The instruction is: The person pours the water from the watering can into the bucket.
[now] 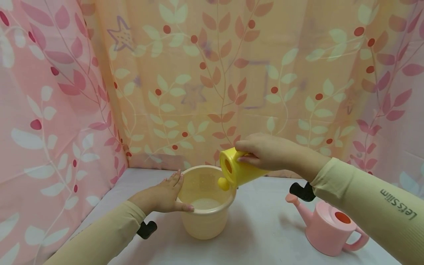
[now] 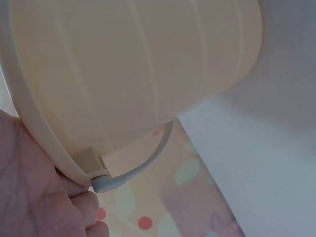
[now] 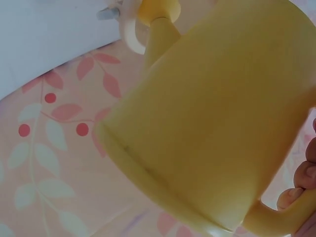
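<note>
Pink-to-orange leaf-print fabric drape [image 1: 212, 73] hangs at back & both sides, w/ red dots & pale leaves. In front, white flat tabletop [image 1: 265, 221]. Two beige fabric sleeves [image 1: 367, 206] cover the forearms, R one w/ dark lettering.

Cream round plastic bucket [image 1: 205, 224] stands upright on tabletop, approx. mid-view, a bit L of ctr. Pink plastic watering can [image 1: 326, 232] stands upright on tabletop, well apart to bucket's R, spout pointing L, handle R, red-orange hole on top. Yellow plastic watering can [image 1: 248, 175] is up off the tabletop, tipped nearly on its side at bucket's R edge, top opening facing L.

R hand [image 1: 265, 151]: fingers curled round yellow can's handle, firm hold, per head & R wrist views. L hand [image 1: 162, 195]: fingers & thumb spread wide, touching bucket rim at its L/front; thumb lies along front rim, fingers along L side. Palm close to rim in L wrist view; how hard it presses, can't tell.

Two black wrist-worn gadgets [image 1: 302, 192], one below each wrist. Grey curved bucket handle [image 2: 143, 170] hangs from a lug just beside the L fingers. Smallest: yellow round spout head [image 1: 223, 184], tilted down over bucket's mouth, just inside R rim.
</note>
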Available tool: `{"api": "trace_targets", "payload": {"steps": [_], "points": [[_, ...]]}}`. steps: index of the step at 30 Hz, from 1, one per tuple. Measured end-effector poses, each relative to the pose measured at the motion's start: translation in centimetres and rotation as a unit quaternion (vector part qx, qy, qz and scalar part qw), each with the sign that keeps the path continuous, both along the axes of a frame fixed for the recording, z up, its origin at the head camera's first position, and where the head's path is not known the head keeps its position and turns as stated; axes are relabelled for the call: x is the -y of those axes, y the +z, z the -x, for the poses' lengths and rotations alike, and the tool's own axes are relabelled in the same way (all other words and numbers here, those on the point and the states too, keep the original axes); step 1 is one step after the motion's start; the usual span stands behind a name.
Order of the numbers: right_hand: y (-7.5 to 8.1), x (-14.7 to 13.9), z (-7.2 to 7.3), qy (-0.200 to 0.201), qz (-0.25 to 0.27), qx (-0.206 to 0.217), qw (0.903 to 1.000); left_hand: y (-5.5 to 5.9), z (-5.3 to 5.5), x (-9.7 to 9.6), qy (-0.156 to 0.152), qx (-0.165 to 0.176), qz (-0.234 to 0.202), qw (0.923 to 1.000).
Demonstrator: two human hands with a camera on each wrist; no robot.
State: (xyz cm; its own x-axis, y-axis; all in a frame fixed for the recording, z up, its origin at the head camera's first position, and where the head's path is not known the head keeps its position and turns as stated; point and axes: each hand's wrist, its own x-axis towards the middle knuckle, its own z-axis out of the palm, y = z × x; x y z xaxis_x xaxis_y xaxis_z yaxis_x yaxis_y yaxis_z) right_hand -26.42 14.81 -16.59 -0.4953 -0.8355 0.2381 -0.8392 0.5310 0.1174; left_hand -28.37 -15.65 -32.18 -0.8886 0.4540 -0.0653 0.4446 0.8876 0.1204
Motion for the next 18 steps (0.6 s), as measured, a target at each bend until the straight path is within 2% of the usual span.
{"api": "trace_targets", "payload": {"steps": [5,11,18], "points": [[-0.1,0.2,0.0,0.018,-0.004,-0.019,0.9996,-0.6,0.5,0.1,0.006,-0.01,0.007,0.9999],[-0.1,0.8,0.4,0.046,-0.017,-0.041,0.9979,0.4,-0.3,-0.1,-0.003,0.004,0.003,1.0],[-0.1,1.4,0.3,0.019,-0.037,-0.036,0.9985,0.8,-0.6,-0.2,-0.01,0.008,-0.002,0.9999]]}}
